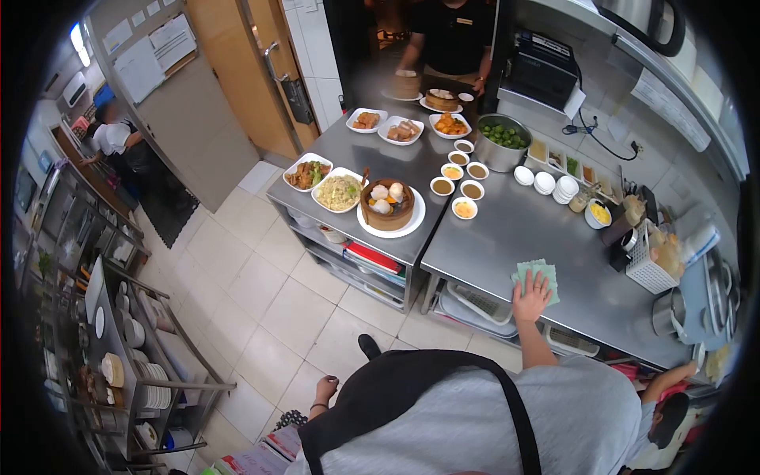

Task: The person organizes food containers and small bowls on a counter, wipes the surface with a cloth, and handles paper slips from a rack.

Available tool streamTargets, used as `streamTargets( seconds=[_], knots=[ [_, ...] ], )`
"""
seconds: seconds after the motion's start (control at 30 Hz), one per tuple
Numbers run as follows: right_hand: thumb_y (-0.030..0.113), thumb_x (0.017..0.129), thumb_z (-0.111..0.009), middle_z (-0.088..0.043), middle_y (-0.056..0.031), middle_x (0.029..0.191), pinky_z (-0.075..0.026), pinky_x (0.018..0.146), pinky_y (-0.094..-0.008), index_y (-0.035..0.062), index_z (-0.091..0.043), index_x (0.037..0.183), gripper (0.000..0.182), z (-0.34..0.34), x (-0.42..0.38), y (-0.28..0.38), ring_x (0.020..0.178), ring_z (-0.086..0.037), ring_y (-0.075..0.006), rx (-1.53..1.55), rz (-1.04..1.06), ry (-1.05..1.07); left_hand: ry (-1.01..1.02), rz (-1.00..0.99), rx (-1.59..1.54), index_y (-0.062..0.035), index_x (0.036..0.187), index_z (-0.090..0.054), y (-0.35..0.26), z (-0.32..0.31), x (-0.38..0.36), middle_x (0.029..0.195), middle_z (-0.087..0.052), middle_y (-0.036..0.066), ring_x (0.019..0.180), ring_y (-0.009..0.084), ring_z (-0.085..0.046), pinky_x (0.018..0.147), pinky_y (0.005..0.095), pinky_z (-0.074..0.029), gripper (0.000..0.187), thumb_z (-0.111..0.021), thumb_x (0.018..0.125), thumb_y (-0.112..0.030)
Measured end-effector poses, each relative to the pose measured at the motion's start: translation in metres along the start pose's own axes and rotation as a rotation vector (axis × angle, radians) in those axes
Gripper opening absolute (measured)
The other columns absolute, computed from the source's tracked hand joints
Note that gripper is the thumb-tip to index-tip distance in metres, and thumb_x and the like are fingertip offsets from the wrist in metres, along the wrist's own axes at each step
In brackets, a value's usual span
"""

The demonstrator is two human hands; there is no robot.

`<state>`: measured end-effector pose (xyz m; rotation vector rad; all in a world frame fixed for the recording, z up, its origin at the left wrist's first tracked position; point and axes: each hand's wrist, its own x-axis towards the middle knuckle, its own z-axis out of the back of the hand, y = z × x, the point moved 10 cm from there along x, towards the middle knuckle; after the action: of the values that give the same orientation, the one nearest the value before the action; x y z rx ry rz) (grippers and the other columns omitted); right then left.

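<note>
Cloth (547,271) — pale grn, wavy-edged — under spread R hand (532,298); L hand (326,389) state unclear.

The steel counter (495,247) leaves a passage between cloth (538,267) and sauce cups (473,190); the white basket (645,271) blocks the right.

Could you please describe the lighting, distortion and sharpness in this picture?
Head view: dark corners, shapes bowed toward the edges; the lamp, upper left, glares white; the doorway behind the black-shirted co-worker is dim; the right hand on the green cloth looks fairly sharp.
</note>
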<state>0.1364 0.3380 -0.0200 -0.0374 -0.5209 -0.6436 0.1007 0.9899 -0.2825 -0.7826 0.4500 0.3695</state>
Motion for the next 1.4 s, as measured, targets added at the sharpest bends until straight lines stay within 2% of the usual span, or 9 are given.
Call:
streamTargets(
  seconds=[0.17,0.3,0.37,0.57,0.83,0.97,1.1,1.3,1.4],
  knots=[
    [0.034,0.079,-0.049,-0.040,-0.0126,0.130,-0.019,0.100,-0.0507,0.0165,-0.049,0.121,0.045,0.001,-0.001,-0.001,0.122,-0.032,-0.0346,0.007,0.014,-0.027,-0.176,0.102,-0.210,-0.0004,0.085,-0.063,0.037,0.034,-0.043,0.062,-0.062,0.011,0.053,0.0184,-0.062,0.050,0.0282,-0.049,0.024,-0.055,0.072,-0.019],
    [0.034,0.079,-0.050,-0.041,-0.0138,0.128,-0.019,0.100,-0.0509,0.0147,-0.050,0.120,0.045,0.000,-0.002,-0.001,0.121,-0.032,-0.0348,0.031,0.021,-0.028,-0.172,0.229,-0.073,-0.0004,0.085,-0.063,0.107,0.010,-0.054,0.062,-0.062,0.011,0.053,0.0183,-0.062,0.049,0.0281,-0.049,0.024,-0.055,0.072,-0.019],
    [0.034,0.079,-0.050,-0.042,-0.0140,0.128,-0.018,0.100,-0.0510,0.0145,-0.050,0.120,0.045,0.003,-0.002,0.000,0.121,-0.032,-0.0348,0.035,0.025,-0.041,-0.146,0.269,-0.033,-0.0004,0.085,-0.063,0.117,-0.003,-0.057,0.062,-0.061,0.011,0.053,0.0182,-0.062,0.049,0.0280,-0.049,0.024,-0.055,0.072,-0.019],
    [0.034,0.080,-0.049,-0.043,-0.0143,0.127,-0.019,0.100,-0.0511,0.0143,-0.051,0.119,0.044,0.005,-0.002,0.003,0.121,-0.033,-0.0354,0.037,0.037,-0.041,-0.109,0.255,-0.035,-0.0005,0.085,-0.063,0.101,-0.019,-0.037,0.061,-0.061,0.011,0.052,0.0181,-0.062,0.048,0.0278,-0.049,0.024,-0.055,0.072,-0.018],
    [0.033,0.079,-0.049,-0.044,-0.0143,0.126,-0.020,0.099,-0.0516,0.0144,-0.053,0.116,0.041,0.011,-0.002,0.004,0.119,-0.035,-0.0356,0.042,0.030,-0.068,-0.093,0.176,-0.141,-0.0007,0.085,-0.063,0.024,-0.004,-0.005,0.059,-0.061,0.011,0.051,0.0178,-0.061,0.047,0.0274,-0.049,0.023,-0.055,0.072,-0.018],
    [0.033,0.079,-0.050,-0.044,-0.0140,0.126,-0.020,0.099,-0.0517,0.0144,-0.054,0.115,0.041,0.009,-0.003,0.002,0.119,-0.035,-0.0356,0.051,0.032,-0.082,-0.046,0.147,-0.075,-0.0013,0.081,-0.064,0.016,-0.012,-0.006,0.064,-0.063,0.013,0.057,0.0215,-0.063,0.057,0.0314,-0.050,0.024,-0.058,0.069,-0.021],
    [0.033,0.079,-0.050,-0.045,-0.0133,0.125,-0.021,0.099,-0.0512,0.0148,-0.055,0.114,0.040,0.007,-0.005,0.000,0.118,-0.036,-0.0352,0.052,0.033,-0.106,0.006,0.074,0.091,-0.0021,0.079,-0.066,0.059,-0.039,0.007,0.074,-0.064,0.015,0.072,0.0257,-0.063,0.070,0.0337,-0.049,0.026,-0.060,0.065,-0.024],
    [0.032,0.079,-0.050,-0.046,-0.0125,0.124,-0.021,0.100,-0.0501,0.0147,-0.056,0.113,0.039,0.008,-0.006,0.002,0.118,-0.037,-0.0337,0.042,0.033,-0.114,-0.025,0.187,0.030,-0.0030,0.081,-0.066,0.091,-0.023,-0.008,0.077,-0.064,0.015,0.076,0.0268,-0.063,0.071,0.0339,-0.049,0.026,-0.061,0.065,-0.023],
    [0.031,0.079,-0.049,-0.046,-0.0123,0.124,-0.021,0.100,-0.0498,0.0146,-0.056,0.113,0.039,0.008,-0.006,0.002,0.118,-0.037,-0.0331,0.042,0.028,-0.114,-0.057,0.165,-0.006,-0.0026,0.080,-0.066,0.094,-0.023,-0.015,0.076,-0.064,0.015,0.076,0.0269,-0.063,0.071,0.0341,-0.049,0.025,-0.062,0.065,-0.022]
  ],
)
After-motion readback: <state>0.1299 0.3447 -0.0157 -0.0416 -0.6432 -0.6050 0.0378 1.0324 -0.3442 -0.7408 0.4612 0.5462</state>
